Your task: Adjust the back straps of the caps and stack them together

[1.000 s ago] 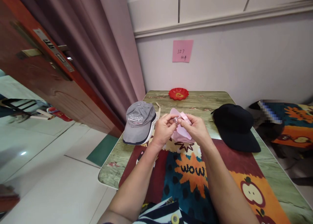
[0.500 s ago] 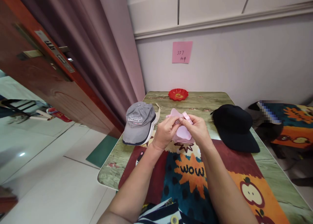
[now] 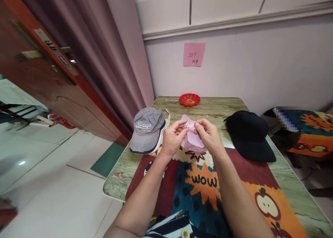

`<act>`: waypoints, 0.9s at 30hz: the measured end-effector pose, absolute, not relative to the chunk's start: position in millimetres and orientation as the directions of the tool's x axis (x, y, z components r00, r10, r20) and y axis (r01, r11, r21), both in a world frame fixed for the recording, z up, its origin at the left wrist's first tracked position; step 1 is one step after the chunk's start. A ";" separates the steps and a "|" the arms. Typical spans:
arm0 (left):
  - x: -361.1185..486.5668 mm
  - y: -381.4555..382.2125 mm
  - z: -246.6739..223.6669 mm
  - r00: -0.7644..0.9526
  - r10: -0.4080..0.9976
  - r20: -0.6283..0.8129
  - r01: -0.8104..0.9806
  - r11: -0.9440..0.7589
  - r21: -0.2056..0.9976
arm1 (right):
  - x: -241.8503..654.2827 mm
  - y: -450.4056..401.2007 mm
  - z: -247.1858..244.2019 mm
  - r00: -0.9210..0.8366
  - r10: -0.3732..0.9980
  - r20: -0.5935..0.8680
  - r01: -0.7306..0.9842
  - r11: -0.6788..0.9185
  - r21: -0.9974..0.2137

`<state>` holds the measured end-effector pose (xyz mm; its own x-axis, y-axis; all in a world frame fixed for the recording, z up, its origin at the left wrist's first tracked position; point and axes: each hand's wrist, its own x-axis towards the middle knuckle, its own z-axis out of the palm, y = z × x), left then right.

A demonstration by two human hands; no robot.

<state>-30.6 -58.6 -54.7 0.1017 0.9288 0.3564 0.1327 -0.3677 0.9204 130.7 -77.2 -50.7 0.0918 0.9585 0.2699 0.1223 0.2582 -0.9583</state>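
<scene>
A pink cap (image 3: 195, 141) sits over the middle of the table, partly hidden behind my hands. Between the thumb and fingers of my left hand (image 3: 173, 136) is a small silver metal buckle (image 3: 186, 125). My right hand (image 3: 208, 135) pinches the cap's pink strap (image 3: 191, 127) close beside the buckle. Whether the strap's end passes through the buckle I cannot tell. Left of my hands, a grey cap (image 3: 148, 125) with white lettering rests on a paler cap, mostly covered. A black cap (image 3: 247, 135) lies to the right.
A red scalloped dish (image 3: 189, 100) stands at the table's far end. Under my forearms spreads a colourful cloth (image 3: 200, 196) with a "WOW" print. A wooden door (image 3: 78, 92) and a curtain (image 3: 122, 50) border the left side. A pink note (image 3: 194, 54) is on the wall.
My fingers have shifted on the strap, and the metal buckle now shows at my left fingertips. The strap loop that stood up by my right hand is no longer visible.
</scene>
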 end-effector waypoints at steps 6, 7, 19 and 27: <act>-29.9 -63.2 -49.6 0.153 0.938 0.312 0.077 -0.326 0.942 | 129.8 -77.4 -50.5 0.071 0.982 0.173 0.028 0.171 -0.985; -30.2 -63.4 -49.3 0.159 0.940 0.303 0.069 -0.316 0.946 | 129.6 -77.4 -50.2 0.066 0.984 0.163 0.008 0.162 -0.987; -37.7 -62.5 -50.4 0.248 0.944 0.216 -0.027 -0.216 0.976 | 130.3 -79.4 -47.2 -0.058 0.993 0.105 -0.073 0.101 -0.992; -40.3 -63.3 -51.3 0.270 0.933 0.239 0.007 -0.250 0.968 | 135.2 -80.0 -45.0 -0.065 0.991 0.119 -0.059 0.115 -0.992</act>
<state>-40.3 -63.3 -51.3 0.2701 0.9328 0.2386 0.0072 -0.2498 0.9683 135.2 -80.0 -45.0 -0.0651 0.9908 0.1189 -0.0586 0.1152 -0.9916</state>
